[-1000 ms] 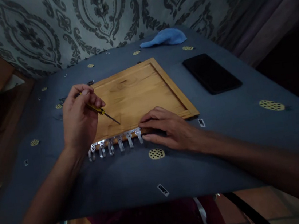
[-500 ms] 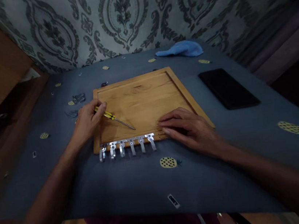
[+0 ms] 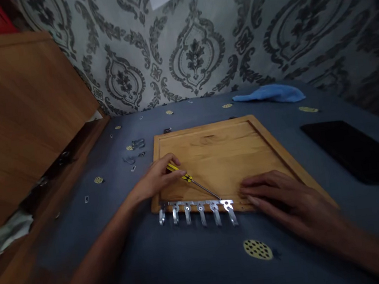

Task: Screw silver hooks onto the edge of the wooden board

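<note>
A wooden board (image 3: 222,156) with a raised rim lies on a blue cloth-covered table. A metal hook rail (image 3: 198,208) with several hooks sits along the board's near edge. My left hand (image 3: 157,179) rests on the board's left side, fingers closed on a small yellow-and-black screwdriver (image 3: 193,183) whose tip points toward the rail's right end. My right hand (image 3: 283,195) lies flat on the board's near right corner, fingers stretched toward the rail.
A black phone (image 3: 358,150) lies to the right, a blue cloth (image 3: 270,94) at the back by the patterned wall. Small metal parts (image 3: 136,150) lie left of the board. A wooden cabinet (image 3: 15,118) stands at the left.
The view has tilted up and swung left, so more wall and cabinet show. My left hand lowered the screwdriver onto the board, its tip nearer the rail. My right hand stayed put.
</note>
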`<state>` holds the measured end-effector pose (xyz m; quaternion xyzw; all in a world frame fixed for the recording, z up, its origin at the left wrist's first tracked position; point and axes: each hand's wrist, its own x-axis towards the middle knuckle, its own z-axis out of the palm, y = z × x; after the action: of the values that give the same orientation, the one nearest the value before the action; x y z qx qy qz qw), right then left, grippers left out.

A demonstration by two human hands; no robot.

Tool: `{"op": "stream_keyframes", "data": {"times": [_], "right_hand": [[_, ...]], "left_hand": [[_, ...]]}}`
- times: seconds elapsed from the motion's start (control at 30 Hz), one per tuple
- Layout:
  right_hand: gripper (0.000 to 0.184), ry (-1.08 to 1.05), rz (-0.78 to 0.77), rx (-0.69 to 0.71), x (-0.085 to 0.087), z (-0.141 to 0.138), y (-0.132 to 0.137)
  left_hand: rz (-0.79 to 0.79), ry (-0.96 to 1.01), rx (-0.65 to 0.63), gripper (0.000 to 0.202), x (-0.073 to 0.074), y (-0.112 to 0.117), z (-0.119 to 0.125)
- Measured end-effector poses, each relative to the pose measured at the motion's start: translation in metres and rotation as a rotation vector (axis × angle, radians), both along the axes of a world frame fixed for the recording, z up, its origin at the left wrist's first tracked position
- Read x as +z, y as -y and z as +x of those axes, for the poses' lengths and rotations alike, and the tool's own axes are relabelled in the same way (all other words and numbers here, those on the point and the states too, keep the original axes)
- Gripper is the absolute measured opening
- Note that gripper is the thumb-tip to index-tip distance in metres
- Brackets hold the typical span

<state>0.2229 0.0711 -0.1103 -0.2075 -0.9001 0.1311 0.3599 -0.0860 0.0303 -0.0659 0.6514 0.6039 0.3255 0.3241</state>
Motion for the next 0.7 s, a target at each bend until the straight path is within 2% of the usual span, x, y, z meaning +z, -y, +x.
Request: {"op": "stream_keyframes", "data": {"times": [0.17,0.3,0.43,0.57,0.7], "right_hand": [[0.021,0.005,0.024,-0.018,0.0,0.0,-0.002],[0.02,0.004,0.02,-0.01,-0.002,0.002,-0.003],[0.02,0.0,0.015,-0.021,-0.003,0.002,-0.003],[0.02,-0.003,0.037,-0.015,-0.001,0.0,-0.003],[0.021,0.004,0.051,0.006,0.004,-0.001,-0.002]], "left_hand": [[0.11,0.335,0.089,0.045,-0.024,-0.007,0.007],[0.158,0.37,0.14,0.043,-0.031,-0.01,0.003],[0.165,0.184,0.239,0.033,-0.027,-0.018,-0.016],[0.218,-0.132,0.451,0.031,-0.016,-0.021,-0.052],[0.206,-0.426,0.649,0.034,-0.005,-0.011,-0.09]]}}
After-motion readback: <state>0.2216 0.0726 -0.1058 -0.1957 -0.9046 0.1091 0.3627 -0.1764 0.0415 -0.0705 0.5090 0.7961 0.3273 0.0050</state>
